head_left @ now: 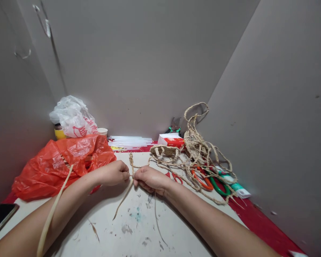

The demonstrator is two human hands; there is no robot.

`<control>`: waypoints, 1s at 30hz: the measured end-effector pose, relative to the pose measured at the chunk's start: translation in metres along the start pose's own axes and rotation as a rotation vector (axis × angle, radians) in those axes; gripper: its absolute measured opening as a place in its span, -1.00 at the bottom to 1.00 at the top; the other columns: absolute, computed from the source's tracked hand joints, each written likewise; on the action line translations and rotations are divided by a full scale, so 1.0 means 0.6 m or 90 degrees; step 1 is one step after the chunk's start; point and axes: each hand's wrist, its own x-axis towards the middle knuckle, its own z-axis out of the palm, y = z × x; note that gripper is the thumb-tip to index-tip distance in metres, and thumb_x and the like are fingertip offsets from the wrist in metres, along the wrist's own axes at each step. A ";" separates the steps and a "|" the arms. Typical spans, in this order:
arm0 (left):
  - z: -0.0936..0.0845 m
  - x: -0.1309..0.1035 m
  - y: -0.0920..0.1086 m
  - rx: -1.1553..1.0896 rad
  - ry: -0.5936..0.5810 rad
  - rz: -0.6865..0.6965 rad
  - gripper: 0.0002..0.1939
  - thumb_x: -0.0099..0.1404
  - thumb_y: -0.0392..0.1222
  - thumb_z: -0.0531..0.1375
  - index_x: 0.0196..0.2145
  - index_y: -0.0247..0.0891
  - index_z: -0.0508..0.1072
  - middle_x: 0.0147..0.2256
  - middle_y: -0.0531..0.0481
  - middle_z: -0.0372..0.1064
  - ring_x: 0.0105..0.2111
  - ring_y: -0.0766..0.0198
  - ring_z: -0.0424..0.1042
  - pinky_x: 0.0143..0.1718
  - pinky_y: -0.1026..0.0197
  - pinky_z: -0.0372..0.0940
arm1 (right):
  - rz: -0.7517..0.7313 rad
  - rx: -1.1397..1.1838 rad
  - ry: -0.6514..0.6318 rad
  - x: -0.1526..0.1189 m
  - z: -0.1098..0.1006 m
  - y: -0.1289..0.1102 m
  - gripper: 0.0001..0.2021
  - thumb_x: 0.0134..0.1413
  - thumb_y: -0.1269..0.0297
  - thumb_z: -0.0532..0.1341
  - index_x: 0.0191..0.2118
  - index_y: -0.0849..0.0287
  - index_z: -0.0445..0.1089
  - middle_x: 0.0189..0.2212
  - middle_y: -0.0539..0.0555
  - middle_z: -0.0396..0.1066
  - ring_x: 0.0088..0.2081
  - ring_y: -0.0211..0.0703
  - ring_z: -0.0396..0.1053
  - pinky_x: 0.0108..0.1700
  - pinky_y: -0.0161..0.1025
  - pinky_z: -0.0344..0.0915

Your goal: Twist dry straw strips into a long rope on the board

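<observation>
Both hands are pinched: the left hand (116, 173) and the right hand (151, 177) meet fingertip to fingertip at the lower end of a thin braid (131, 160), just right of the red bag (42, 167). If either pinch slackened, the twist there could loosen. Two loose tails (122, 200) hang over the table (109, 232), right of the red bag; they could slip out of order if left untended. A pale strip (48, 221) runs from the red bag over the left forearm, so a sharp arm movement might drag it or tug the bag. The cord heap (194, 142), well right of the red bag, lies looped over tool handles and could snag if pulled. Counted: one braid, one strip, one red bag; behind that bag, one white bag (72, 112), one yellow jar (60, 134) and one cup (102, 132); in front of it to the left, one phone (0, 217); right of it, one box (173, 141), one pair of pliers (174, 130), one tube (240, 190), and handles in three colours: one orange (209, 183), one green (215, 185), one red. The clear sticks (132, 142), also right of the bag, overlap too much to count.
</observation>
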 end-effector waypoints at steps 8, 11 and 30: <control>0.057 -0.025 0.049 0.297 0.125 0.005 -0.68 0.17 -0.21 -0.04 -0.41 -0.32 0.51 -0.44 -0.20 0.46 -0.51 0.19 0.37 -0.50 0.24 0.11 | 0.056 0.108 -0.012 -0.008 0.009 -0.007 -0.70 -0.09 0.42 0.03 -0.74 0.15 -0.04 -0.87 -0.17 -0.10 -0.81 -0.47 -0.25 -0.79 -0.45 -0.32; 0.074 -0.037 0.071 0.375 0.088 0.001 -0.69 0.14 -0.29 -0.02 -0.39 -0.35 0.53 -0.44 -0.25 0.47 -0.49 0.14 0.40 -0.48 0.21 0.13 | 0.043 0.126 -0.015 -0.006 0.007 -0.004 -0.72 -0.13 0.44 0.06 -0.72 0.16 -0.03 -0.85 -0.18 -0.08 -0.80 -0.48 -0.25 -0.78 -0.46 -0.31; 0.031 0.029 -0.037 0.414 0.315 -0.055 -0.65 0.27 -0.18 -0.07 -0.37 -0.34 0.48 -0.42 -0.24 0.46 -0.44 0.12 0.44 -0.45 0.20 0.18 | 0.037 0.152 -0.139 -0.001 -0.027 0.004 -0.91 -0.05 0.35 0.13 -0.46 0.27 0.30 -0.77 -0.22 -0.12 -0.74 -0.49 -0.31 -0.74 -0.48 -0.35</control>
